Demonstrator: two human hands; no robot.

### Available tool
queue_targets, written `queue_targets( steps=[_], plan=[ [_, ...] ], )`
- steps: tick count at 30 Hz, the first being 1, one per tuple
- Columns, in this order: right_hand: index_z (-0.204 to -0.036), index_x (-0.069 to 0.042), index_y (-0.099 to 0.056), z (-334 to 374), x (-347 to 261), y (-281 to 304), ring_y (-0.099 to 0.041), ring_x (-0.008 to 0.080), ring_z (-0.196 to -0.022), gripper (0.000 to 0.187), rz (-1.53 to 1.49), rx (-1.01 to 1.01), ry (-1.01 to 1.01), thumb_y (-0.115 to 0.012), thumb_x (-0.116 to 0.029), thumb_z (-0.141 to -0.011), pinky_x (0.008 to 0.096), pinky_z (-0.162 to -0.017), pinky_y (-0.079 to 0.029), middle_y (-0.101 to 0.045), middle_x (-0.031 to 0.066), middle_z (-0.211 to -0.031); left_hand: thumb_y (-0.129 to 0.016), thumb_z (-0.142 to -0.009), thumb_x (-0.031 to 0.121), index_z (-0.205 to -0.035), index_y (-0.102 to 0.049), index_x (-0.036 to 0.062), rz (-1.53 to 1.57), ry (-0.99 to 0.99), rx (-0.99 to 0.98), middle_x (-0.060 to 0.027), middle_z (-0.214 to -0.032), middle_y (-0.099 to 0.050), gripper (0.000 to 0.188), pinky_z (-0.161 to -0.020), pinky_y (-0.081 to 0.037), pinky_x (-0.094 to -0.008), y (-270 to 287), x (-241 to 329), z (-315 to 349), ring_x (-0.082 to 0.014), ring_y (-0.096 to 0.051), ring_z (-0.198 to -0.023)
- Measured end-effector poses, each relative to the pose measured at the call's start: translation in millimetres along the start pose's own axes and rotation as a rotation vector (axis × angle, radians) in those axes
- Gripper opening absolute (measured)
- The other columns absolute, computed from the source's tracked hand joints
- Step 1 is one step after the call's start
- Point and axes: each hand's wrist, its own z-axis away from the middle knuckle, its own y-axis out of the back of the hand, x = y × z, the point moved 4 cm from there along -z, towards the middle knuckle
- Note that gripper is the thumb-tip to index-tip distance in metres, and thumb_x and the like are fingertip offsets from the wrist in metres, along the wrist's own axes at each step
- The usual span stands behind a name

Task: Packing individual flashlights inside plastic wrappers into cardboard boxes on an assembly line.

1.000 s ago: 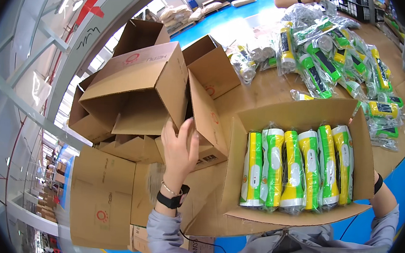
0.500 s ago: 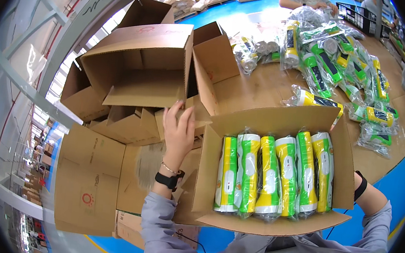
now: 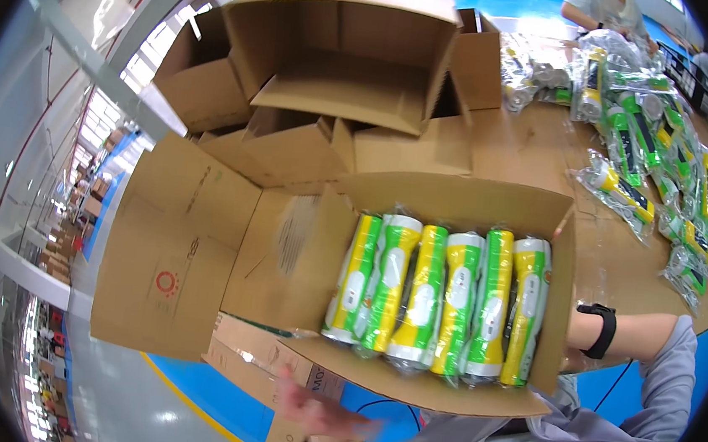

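Observation:
An open cardboard box (image 3: 449, 187) is tilted toward me in the middle. Inside it stands a row of several flashlights (image 3: 425, 299), yellow, green and white, each in clear plastic. My left hand (image 3: 325, 412), smeared by motion, is below the box's near left corner, its fingers apart and nothing seen in them. At the box's right side my right wrist, with a black band (image 3: 603, 331), reaches behind the wall; the fingers of that hand are hidden.
Several empty cartons (image 3: 341, 85) are stacked at the back left, above an open carton flap (image 3: 175, 247). Bagged flashlights (image 3: 631, 136) lie heaped on the cardboard-covered table (image 3: 528, 152) at right. A person (image 3: 608, 12) works beyond them. Another carton (image 3: 253, 364) sits low left.
My left hand has dropped from beside the stacked cartons to below the box. The filled box appears shifted left and tilted more. The view has turned, so the background sits differently.

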Motion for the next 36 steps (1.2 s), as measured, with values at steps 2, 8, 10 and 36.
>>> queue_targets(
  steps=[2,8,10,36],
  plan=[
    [-0.128,-0.008,-0.045,-30.3,32.4,-27.8,-0.058,0.0182,-0.101,0.053,0.059,-0.015,-0.060,-0.031,-0.050,-0.098,0.0334,-0.087,-0.049,-0.055,0.0078,-0.119,-0.056,-0.079,0.065,-0.143,-0.026,0.0122,0.012,0.103,0.064,-0.0237,-0.139,-0.033,0.088,-0.109,-0.029,-0.0474,-34.1,24.3,14.8,-0.0358,-0.027,-0.134],
    [-0.124,-0.005,-0.042,-87.0,109.7,-84.6,-0.051,0.0205,-0.105,0.053,0.525,0.088,0.147,-0.026,-0.049,-0.100,0.0318,-0.095,-0.041,-0.052,0.0087,-0.113,-0.078,-0.071,0.037,-0.106,-0.062,0.0008,0.379,0.927,-0.402,-0.0105,-0.111,-0.062,0.054,-0.099,-0.037,-0.0436,-91.1,-7.3,46.7,-0.0325,-0.055,-0.106],
    [-0.124,-0.008,-0.045,-101.6,124.7,-126.9,-0.051,0.0196,-0.105,0.052,0.560,0.062,0.182,-0.025,-0.050,-0.100,0.0303,-0.093,-0.042,-0.053,0.0082,-0.113,-0.081,-0.068,0.031,-0.129,-0.044,-0.0036,-0.221,0.601,-0.439,-0.0197,-0.129,-0.049,0.080,-0.104,-0.031,-0.0497,-78.0,-35.4,28.4,-0.0356,-0.043,-0.121],
    [-0.099,-0.003,-0.064,-89.9,-50.9,-69.9,-0.062,0.0111,-0.076,0.019,1.061,-0.397,0.360,-0.061,-0.017,-0.087,0.0271,-0.069,-0.050,-0.067,0.0062,-0.086,-0.071,-0.079,0.023,-0.146,-0.006,-0.0017,-0.320,0.513,-0.143,-0.0265,-0.151,-0.006,0.097,-0.114,-0.010,-0.0483,-67.1,-46.5,-66.6,-0.0404,-0.009,-0.141]
  ],
)
